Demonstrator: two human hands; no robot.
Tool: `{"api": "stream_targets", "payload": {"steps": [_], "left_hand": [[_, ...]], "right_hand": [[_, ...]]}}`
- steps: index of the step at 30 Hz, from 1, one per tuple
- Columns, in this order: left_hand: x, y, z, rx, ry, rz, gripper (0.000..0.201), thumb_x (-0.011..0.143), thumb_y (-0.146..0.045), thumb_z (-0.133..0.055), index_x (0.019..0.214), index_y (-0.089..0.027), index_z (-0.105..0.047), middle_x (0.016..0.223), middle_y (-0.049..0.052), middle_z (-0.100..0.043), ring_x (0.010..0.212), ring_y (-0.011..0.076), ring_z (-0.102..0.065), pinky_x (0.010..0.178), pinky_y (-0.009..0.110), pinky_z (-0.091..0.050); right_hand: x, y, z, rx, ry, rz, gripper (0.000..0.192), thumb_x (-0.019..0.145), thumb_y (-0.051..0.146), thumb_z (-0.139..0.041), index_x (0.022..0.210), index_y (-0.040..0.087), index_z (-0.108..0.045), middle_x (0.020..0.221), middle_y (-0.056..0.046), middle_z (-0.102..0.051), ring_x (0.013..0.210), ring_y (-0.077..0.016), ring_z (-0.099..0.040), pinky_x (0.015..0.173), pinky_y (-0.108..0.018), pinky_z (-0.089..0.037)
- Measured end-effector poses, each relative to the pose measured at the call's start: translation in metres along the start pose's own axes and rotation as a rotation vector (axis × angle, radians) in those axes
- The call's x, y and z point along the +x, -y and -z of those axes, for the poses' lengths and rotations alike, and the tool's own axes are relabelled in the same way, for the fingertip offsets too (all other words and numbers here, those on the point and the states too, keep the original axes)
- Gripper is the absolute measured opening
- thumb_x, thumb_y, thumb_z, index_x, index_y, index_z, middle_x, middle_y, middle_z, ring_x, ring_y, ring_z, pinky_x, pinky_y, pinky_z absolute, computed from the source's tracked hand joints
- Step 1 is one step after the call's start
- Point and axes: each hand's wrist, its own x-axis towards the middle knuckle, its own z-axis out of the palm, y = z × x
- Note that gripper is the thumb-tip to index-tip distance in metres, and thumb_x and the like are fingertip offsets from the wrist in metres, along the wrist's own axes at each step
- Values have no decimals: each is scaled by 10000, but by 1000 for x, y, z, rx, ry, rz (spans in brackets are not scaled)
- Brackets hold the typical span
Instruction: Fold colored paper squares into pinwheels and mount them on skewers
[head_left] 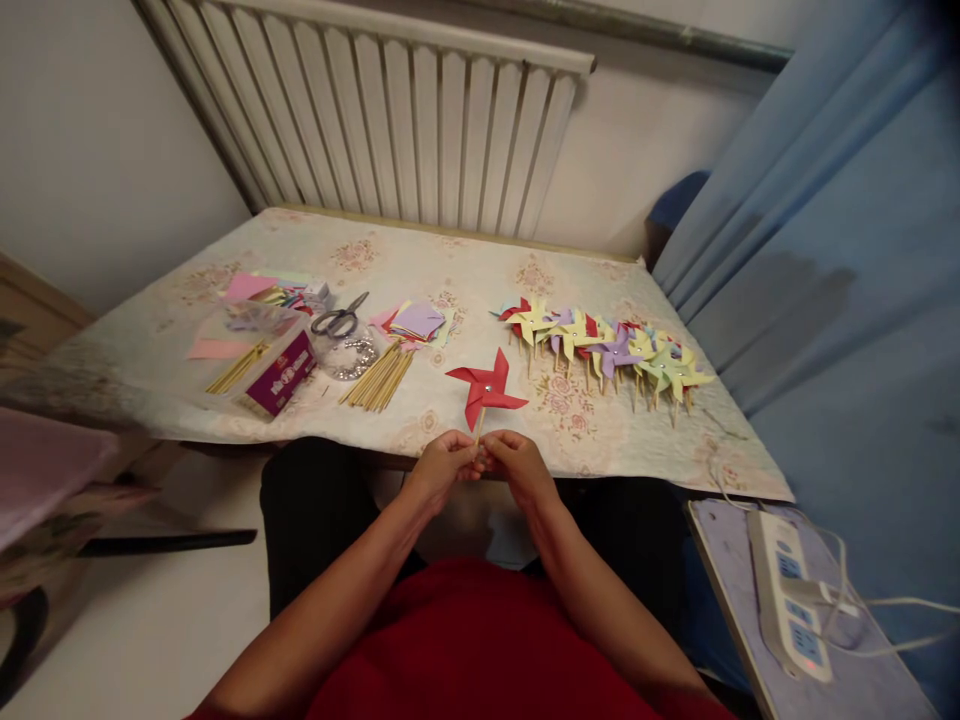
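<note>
A red paper pinwheel (485, 388) stands upright on a thin wooden stick above the near edge of the table (450, 260). My left hand (441, 467) and my right hand (517, 463) meet at the bottom of that stick, both pinching it with closed fingers. Farther right on the table lies a row of several finished pinwheels (609, 347) in yellow, purple, red and green. A bundle of bare wooden sticks (377, 379) lies just left of the red pinwheel, with a stack of coloured paper squares (417, 321) behind it.
Scissors (340, 319) rest on a clear bag of pins (351, 354). A purple box (283, 373) and more paper (247, 300) sit at the left. A radiator (390, 110) stands behind, a blue curtain (840, 260) at the right, and a power strip (787, 600) on a low board.
</note>
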Motion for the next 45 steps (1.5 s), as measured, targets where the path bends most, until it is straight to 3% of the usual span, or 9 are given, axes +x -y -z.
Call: {"api": "stream_targets", "payload": {"steps": [11, 16, 21, 27, 45], "left_hand": [[-1, -1, -1, 108, 13, 24, 280, 618, -288, -739, 707, -155, -509, 596, 3, -619, 549, 118, -604, 567, 241, -467], [-2, -11, 3, 195, -50, -80, 260, 629, -304, -726, 739, -143, -554, 579, -33, -572, 515, 75, -508, 534, 209, -393], [-2, -24, 1, 186, -97, -129, 281, 651, -348, -715, 779, -149, -563, 545, -47, -543, 490, 80, -477, 513, 213, -367], [4, -22, 0, 201, -114, -165, 263, 704, -372, -689, 706, -168, -523, 498, -51, -507, 442, 73, -449, 485, 208, -336], [4, -24, -7, 145, -105, -92, 238, 721, -233, -631, 617, -195, -421, 453, -62, -454, 382, 63, -406, 440, 204, -330]], "right_hand": [[-3, 5, -9, -13, 2, -41, 225, 638, 370, -743, 703, 179, -643, 530, 55, -542, 481, -91, -476, 527, -247, -405], [-1, 5, -7, -67, -31, -23, 214, 647, 367, -728, 671, 176, -635, 530, 45, -560, 468, -79, -454, 491, -221, -349], [-3, 4, -8, -63, 47, -40, 219, 669, 377, -715, 681, 176, -631, 547, 22, -602, 449, -80, -473, 461, -214, -337], [-6, 3, -10, -61, 85, -38, 238, 679, 388, -719, 695, 177, -611, 574, 11, -631, 430, -78, -483, 425, -204, -332], [-6, 0, -12, -7, 130, -42, 188, 626, 301, -729, 739, 177, -642, 628, 16, -656, 444, -72, -484, 456, -214, -337]]}}
